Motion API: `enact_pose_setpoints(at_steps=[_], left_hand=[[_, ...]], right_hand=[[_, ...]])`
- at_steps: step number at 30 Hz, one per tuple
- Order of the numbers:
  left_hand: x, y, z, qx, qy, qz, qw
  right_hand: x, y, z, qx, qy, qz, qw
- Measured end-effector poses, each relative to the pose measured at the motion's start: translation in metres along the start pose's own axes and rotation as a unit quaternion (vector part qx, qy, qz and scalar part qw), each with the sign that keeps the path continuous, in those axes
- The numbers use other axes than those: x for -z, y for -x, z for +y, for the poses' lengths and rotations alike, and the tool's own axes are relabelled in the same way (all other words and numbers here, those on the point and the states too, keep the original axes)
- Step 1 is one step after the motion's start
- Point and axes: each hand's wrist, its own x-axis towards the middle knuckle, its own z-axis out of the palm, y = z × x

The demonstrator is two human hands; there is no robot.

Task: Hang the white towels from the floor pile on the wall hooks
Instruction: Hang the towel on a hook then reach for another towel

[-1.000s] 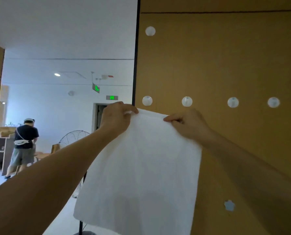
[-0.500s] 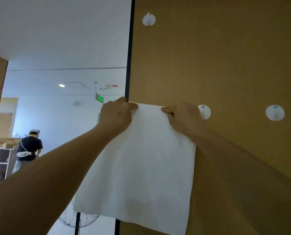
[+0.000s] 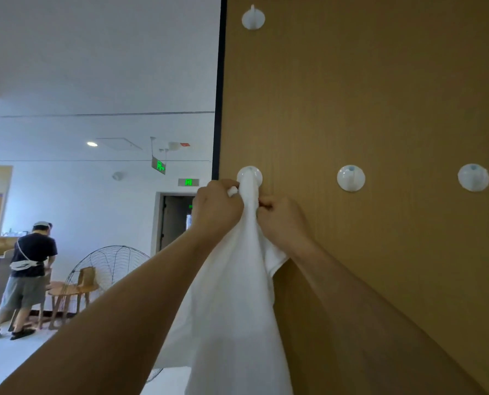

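1. One white towel [image 3: 234,295]: bunched at its top over a wall hook [image 3: 249,175], the rest draping down the brown wall panel [image 3: 380,95].
2. Two hands: left hand [image 3: 217,208] and right hand [image 3: 280,219] each pinching the gathered cloth just below that hook.
3. Handling, judged: light, soft, limp; best gripped at the bunched top edge.
4. Spare hooks [image 3: 350,178]: three, bare.

— What's different from a second ago?

— I was holding the towel [image 3: 237,295] flat by its top edge, hands apart. Now my left hand [image 3: 219,208] and right hand [image 3: 280,218] are close together, the top bunched between them and draped over a hook [image 3: 249,176].

— And the cloth below?

— It hangs in folds, not a flat sheet.
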Motion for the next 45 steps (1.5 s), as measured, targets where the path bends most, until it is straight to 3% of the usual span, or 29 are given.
enact_pose_setpoints(at_steps=[3,5,7,9,11,13,16,19,21,23,25,32,39,45], left_hand=[[0.001,0.008,-0.009,-0.031,0.012,-0.018,0.999],[0.0,0.011,-0.018,-0.092,-0.063,0.012,0.994],[0.001,0.009,-0.025,-0.159,-0.161,0.052,0.973],[0.002,0.012,-0.032,-0.222,-0.228,0.071,0.945],[0.0,0.021,-0.04,-0.262,-0.252,0.054,0.93],[-0.001,0.031,-0.048,-0.26,-0.191,0.005,0.947],[0.001,0.047,-0.054,-0.238,0.009,-0.081,0.968],[0.009,0.064,-0.058,-0.206,0.176,-0.146,0.951],[0.017,0.072,-0.063,-0.198,0.221,-0.168,0.94],[0.025,0.074,-0.071,-0.18,0.236,-0.207,0.932],[0.03,0.073,-0.079,-0.178,0.23,-0.221,0.931],[0.043,0.079,-0.094,-0.131,0.22,-0.17,0.952],[0.063,0.097,-0.075,-0.203,0.156,-0.269,0.928],[0.079,0.131,-0.019,-0.246,0.118,-0.307,0.912]], right_hand=[[-0.004,0.007,-0.005,0.001,0.043,0.01,0.999],[-0.007,0.014,-0.006,0.008,0.09,0.025,0.996],[-0.008,0.017,-0.006,0.015,0.173,0.062,0.983],[-0.004,0.018,-0.012,0.03,0.31,0.104,0.945],[0.001,0.018,-0.02,0.03,0.307,0.081,0.948],[0.001,0.023,-0.032,-0.034,0.154,0.054,0.986],[-0.016,0.026,-0.05,-0.125,0.041,0.103,0.986],[-0.039,0.022,-0.069,-0.156,0.076,0.15,0.973],[-0.051,0.02,-0.075,-0.169,0.155,0.164,0.96],[-0.059,0.024,-0.075,-0.177,0.236,0.162,0.942],[-0.065,0.035,-0.073,-0.176,0.242,0.172,0.939],[-0.091,0.093,-0.048,-0.245,0.24,0.2,0.918],[-0.079,0.157,-0.037,-0.335,0.226,0.109,0.908],[-0.028,0.199,-0.071,-0.322,0.302,0.018,0.897]])
